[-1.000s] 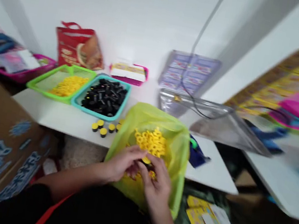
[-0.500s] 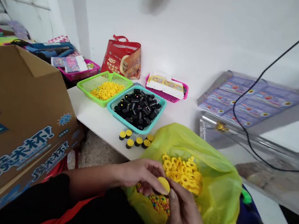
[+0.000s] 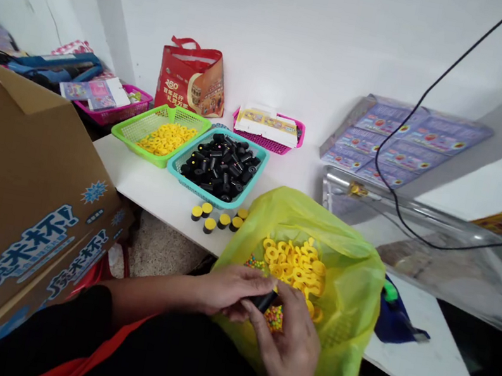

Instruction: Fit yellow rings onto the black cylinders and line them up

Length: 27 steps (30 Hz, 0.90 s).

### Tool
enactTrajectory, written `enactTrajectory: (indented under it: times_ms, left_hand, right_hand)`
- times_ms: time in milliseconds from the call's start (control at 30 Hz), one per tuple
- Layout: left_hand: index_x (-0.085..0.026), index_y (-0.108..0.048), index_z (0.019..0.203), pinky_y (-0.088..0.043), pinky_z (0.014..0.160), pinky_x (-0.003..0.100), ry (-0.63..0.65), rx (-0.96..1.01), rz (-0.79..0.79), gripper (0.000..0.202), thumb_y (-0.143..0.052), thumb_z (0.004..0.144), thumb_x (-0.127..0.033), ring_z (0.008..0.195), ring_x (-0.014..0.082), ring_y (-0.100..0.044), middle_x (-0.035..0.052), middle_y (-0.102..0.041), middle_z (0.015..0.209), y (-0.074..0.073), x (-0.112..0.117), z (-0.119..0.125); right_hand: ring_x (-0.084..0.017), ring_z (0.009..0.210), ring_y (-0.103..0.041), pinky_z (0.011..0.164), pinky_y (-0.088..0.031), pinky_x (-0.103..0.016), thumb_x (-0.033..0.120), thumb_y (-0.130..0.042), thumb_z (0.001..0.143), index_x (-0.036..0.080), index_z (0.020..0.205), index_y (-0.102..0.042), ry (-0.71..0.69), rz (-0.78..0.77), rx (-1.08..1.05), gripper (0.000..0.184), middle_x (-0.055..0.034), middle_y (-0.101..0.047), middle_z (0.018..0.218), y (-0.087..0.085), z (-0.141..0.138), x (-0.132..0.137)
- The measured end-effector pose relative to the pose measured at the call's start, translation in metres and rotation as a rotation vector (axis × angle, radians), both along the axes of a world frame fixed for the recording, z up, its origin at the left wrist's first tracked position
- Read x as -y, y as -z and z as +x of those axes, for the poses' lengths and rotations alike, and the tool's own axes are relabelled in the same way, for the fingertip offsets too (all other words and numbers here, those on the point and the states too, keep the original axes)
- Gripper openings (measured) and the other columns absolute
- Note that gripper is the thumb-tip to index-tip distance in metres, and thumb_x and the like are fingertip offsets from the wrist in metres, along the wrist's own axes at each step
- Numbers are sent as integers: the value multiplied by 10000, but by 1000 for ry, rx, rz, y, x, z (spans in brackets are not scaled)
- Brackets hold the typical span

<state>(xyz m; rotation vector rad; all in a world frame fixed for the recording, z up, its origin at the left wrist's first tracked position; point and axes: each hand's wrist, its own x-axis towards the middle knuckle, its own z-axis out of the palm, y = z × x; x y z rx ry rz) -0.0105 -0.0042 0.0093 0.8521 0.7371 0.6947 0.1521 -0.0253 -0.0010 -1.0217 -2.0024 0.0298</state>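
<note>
Both my hands meet over an open yellow-green plastic bag on my lap. My left hand and my right hand pinch a small black cylinder between their fingertips. Inside the bag lie several yellow rings and small coloured beads. Several black cylinders capped in yellow stand on the white table just beyond the bag.
A teal basket holds black cylinders, a green basket holds yellow rings. A large cardboard box stands at my left. A red bag, pink baskets, blue card sheets and a black cable sit further back.
The yellow cap seen between my fingers half a second ago no longer shows; a black cylinder shows there now. The camera has swung left and steadied over the last second.
</note>
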Motion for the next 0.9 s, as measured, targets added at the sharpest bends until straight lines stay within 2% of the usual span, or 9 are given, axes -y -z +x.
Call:
enactTrajectory:
  times_ms: [100,200,333,433,533,633,800,900]
  left_hand:
    - [-172,-587,789,-240,400,217,10,-24,91,559,-731,735,-709,408,72,-427,-61,-502,528,-4,2,-3]
    - [-140,-667,851,-258,457,220,3,-28,107,564,-803,683,-661,481,59,-428,-41,-543,641,-6,3,-9]
    - [-134,-633,782,-239,424,230,16,-32,33,549,-818,671,-638,423,50,-376,-58,-484,574,-4,5,-14]
    - [-160,-556,761,-260,374,210,-65,-16,20,510,-842,669,-572,385,53,-401,-68,-492,572,-3,6,-13]
    - [-181,-539,894,-301,344,189,-169,13,71,505,-853,682,-515,373,55,-445,-65,-562,644,-5,7,-10]
    - [-191,-541,1006,-324,331,179,-179,44,114,511,-822,733,-520,359,63,-463,-75,-564,621,-5,8,-7]
    - [-167,-568,900,-300,329,177,-191,98,101,480,-854,708,-502,338,41,-419,-79,-546,592,2,9,-1]
    - [-161,-568,844,-328,393,175,-236,120,71,477,-895,659,-454,401,43,-457,-57,-592,624,5,8,0]
  right_hand:
    - [-283,906,-693,769,-607,-435,391,-651,950,193,1307,-559,-14,102,26,419,-119,-703,1009,0,-1,3]
    - [-286,917,-685,779,-603,-436,361,-635,961,162,1333,-536,-33,133,44,434,-135,-695,1023,2,-3,7]
    - [-283,895,-675,771,-600,-436,364,-651,950,152,1315,-537,-55,122,31,438,-131,-687,995,5,-7,9]
    - [-273,891,-676,780,-601,-432,370,-686,928,168,1285,-547,-59,67,-16,433,-116,-686,986,6,-9,7]
    - [-253,887,-686,768,-607,-403,400,-684,932,193,1284,-548,-51,-49,-87,430,-100,-691,1008,5,-10,4]
    - [-242,854,-687,739,-606,-389,423,-666,944,198,1249,-557,-28,-64,-111,395,-92,-691,988,5,-9,4]
    - [-250,819,-666,709,-596,-390,400,-640,962,163,1224,-552,5,70,-15,364,-102,-668,934,10,-5,7]
    - [-275,877,-681,735,-604,-416,447,-580,988,160,1259,-532,7,60,36,398,-132,-678,990,13,-5,7]
